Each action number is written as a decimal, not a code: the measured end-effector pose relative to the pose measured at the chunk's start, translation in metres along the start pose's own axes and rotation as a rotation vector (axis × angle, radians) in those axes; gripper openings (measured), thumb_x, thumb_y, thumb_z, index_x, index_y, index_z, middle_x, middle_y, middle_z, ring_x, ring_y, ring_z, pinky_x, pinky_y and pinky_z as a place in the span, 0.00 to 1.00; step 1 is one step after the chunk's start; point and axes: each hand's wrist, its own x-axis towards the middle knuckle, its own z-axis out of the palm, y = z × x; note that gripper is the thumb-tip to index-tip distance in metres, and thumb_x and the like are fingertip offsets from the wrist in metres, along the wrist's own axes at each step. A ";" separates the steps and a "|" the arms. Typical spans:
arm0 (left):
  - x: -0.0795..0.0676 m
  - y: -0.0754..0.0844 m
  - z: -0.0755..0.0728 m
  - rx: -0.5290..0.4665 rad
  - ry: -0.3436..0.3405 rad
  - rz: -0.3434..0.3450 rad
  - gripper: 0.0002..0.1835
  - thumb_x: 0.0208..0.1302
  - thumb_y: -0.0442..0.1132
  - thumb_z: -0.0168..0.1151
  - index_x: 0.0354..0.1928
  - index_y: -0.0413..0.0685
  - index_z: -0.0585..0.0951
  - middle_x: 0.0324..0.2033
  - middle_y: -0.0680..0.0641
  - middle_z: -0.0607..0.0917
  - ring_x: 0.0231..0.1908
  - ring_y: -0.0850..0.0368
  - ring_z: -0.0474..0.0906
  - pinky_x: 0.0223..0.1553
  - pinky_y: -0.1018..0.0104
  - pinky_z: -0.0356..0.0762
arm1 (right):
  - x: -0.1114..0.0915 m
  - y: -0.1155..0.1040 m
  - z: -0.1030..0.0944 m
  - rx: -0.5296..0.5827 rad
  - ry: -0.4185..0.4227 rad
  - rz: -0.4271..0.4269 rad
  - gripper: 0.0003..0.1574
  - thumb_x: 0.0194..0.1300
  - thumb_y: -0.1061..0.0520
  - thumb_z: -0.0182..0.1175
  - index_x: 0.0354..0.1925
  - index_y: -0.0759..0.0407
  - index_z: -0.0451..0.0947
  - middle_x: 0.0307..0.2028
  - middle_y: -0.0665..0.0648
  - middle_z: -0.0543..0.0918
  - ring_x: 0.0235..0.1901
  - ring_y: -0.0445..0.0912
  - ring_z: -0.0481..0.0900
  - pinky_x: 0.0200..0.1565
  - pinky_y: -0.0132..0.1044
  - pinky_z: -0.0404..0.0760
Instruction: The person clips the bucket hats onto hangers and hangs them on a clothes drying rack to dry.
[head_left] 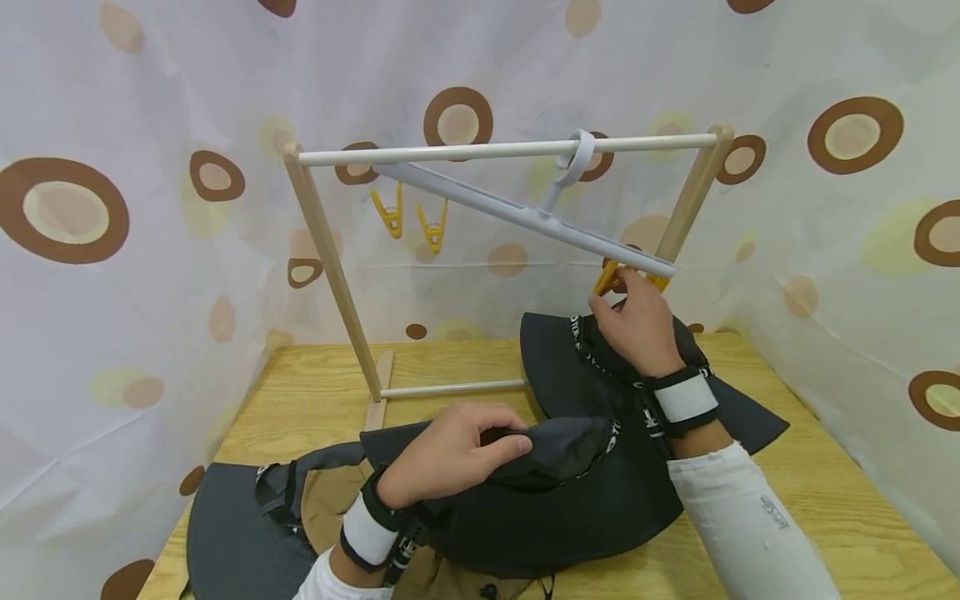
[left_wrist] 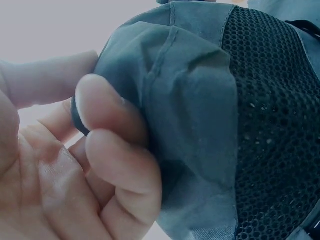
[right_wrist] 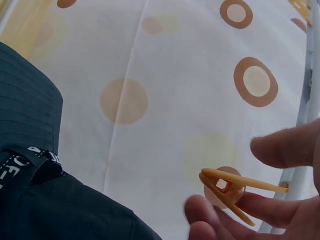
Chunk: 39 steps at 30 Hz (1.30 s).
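My left hand (head_left: 465,450) grips a dark hat (head_left: 585,525) by its crown, fingertips curled over the fabric; mesh (left_wrist: 275,115) shows beside them in the left wrist view. My right hand (head_left: 641,321) is up at the low right end of a grey hanger (head_left: 525,215). In the right wrist view, a yellow clip (right_wrist: 227,190) dangles from the hanger with nothing in its jaws. My fingers touch it from behind and below, while the thumb stays apart from it. Below this hand is another dark, wide-brimmed hat (head_left: 547,354) with a lettered band, partly hidden behind the wrist.
The hanger tilts on the white top bar (head_left: 450,152) of a wooden-legged rack. Two yellow clips (head_left: 390,218) hang towards its left end. Another clip (head_left: 658,282) shows beside my right hand. A grey and tan hat (head_left: 247,517) lies at the front left of the wooden table (head_left: 847,492).
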 end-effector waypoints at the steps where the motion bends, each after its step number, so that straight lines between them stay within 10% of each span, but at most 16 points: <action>1: 0.000 0.000 0.000 0.002 0.000 0.000 0.08 0.72 0.44 0.58 0.41 0.54 0.85 0.24 0.53 0.75 0.21 0.65 0.65 0.31 0.72 0.67 | 0.001 0.000 0.001 0.004 0.017 -0.007 0.23 0.70 0.54 0.56 0.56 0.69 0.74 0.52 0.72 0.81 0.38 0.63 0.83 0.41 0.56 0.78; 9: 0.003 0.001 0.002 -0.001 0.001 0.001 0.08 0.72 0.44 0.58 0.41 0.54 0.85 0.25 0.52 0.77 0.22 0.66 0.66 0.31 0.72 0.68 | 0.005 0.002 0.003 0.016 0.096 -0.019 0.20 0.70 0.54 0.57 0.51 0.68 0.79 0.48 0.70 0.83 0.35 0.62 0.84 0.38 0.54 0.80; 21: 0.016 0.000 0.000 -0.051 0.058 -0.004 0.08 0.73 0.41 0.56 0.42 0.52 0.85 0.23 0.50 0.76 0.20 0.64 0.69 0.29 0.70 0.70 | -0.001 0.007 0.005 0.090 0.312 0.017 0.16 0.65 0.51 0.66 0.41 0.63 0.86 0.38 0.65 0.89 0.32 0.58 0.84 0.27 0.25 0.66; 33: 0.038 0.010 -0.012 0.017 0.083 0.035 0.09 0.72 0.41 0.58 0.43 0.51 0.86 0.24 0.50 0.79 0.21 0.64 0.71 0.30 0.70 0.72 | 0.000 0.005 0.000 0.096 0.284 0.093 0.19 0.63 0.50 0.68 0.42 0.66 0.85 0.38 0.66 0.89 0.37 0.57 0.85 0.32 0.31 0.70; 39: 0.055 0.014 -0.025 0.121 0.103 0.076 0.07 0.70 0.40 0.59 0.39 0.51 0.86 0.27 0.51 0.82 0.26 0.63 0.72 0.33 0.72 0.69 | 0.002 0.004 -0.005 0.205 0.196 0.258 0.29 0.61 0.48 0.69 0.52 0.66 0.75 0.44 0.67 0.87 0.22 0.35 0.79 0.26 0.23 0.75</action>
